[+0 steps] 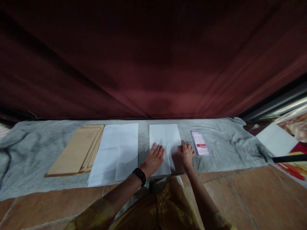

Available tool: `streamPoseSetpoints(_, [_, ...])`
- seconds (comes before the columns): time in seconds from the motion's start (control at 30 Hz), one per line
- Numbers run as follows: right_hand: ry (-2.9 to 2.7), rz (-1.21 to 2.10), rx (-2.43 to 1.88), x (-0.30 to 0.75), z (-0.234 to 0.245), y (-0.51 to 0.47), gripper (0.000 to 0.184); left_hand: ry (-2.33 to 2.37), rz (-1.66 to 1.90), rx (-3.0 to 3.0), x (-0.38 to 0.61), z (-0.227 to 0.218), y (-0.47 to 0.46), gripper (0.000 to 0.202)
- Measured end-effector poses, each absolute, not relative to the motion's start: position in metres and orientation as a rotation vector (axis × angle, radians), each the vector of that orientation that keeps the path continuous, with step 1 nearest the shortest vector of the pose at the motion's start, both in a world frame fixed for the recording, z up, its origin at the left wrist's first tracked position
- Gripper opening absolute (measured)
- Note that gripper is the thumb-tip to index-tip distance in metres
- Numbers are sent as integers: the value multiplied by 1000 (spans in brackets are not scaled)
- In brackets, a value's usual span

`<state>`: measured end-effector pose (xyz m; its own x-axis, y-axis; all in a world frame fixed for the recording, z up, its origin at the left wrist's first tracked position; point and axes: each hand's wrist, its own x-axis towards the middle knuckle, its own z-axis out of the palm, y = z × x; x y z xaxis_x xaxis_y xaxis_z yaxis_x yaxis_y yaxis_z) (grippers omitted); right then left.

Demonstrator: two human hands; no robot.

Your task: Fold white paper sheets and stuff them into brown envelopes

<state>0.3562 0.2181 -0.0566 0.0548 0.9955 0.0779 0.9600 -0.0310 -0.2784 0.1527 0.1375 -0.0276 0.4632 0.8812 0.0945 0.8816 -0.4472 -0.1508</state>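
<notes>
- The yellow garment [168,204] on the lap, at 6 o'clock, reaches the near edge of the grey cloth [227,147]. I judge that a move of the knees could pull the cloth and shift everything on it.
- The left hand [153,158] lies flat with its fingers open on the white sheet [165,137]. The right hand [185,153] is apart from it at 3 o'clock, with bent fingers on the right edge of the sheet. I cannot tell whether it pinches this edge.
- The sheet lies at 12 o'clock from the person, in the middle of the cloth. The cloth is soft and wrinkled, so uneven pressure of the two hands could turn the sheet or give a crooked crease.
- The small card [200,143] is just beside the right hand at 2 o'clock. A wide move of this hand could push it away.
- The pile of white paper [117,150] at 10 o'clock and the brown envelopes [76,150] at 9 o'clock are loose stacks, which the left forearm could fan out.
- The red curtain [153,64] hangs at 12 o'clock, touching the far edge of the cloth. A sheet that slides far could go under it.
</notes>
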Motion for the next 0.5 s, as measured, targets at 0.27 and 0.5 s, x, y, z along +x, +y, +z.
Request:
streamPoseSetpoints(0.27, [-1883,386,-2077,361,-47,232,29,-1560,-43,-2550,149,-36,138,49])
streamPoseSetpoints(0.5, [-1834,364,-2076,357,-49,232,28,-1594,-130,-2674,139,-29,140,51])
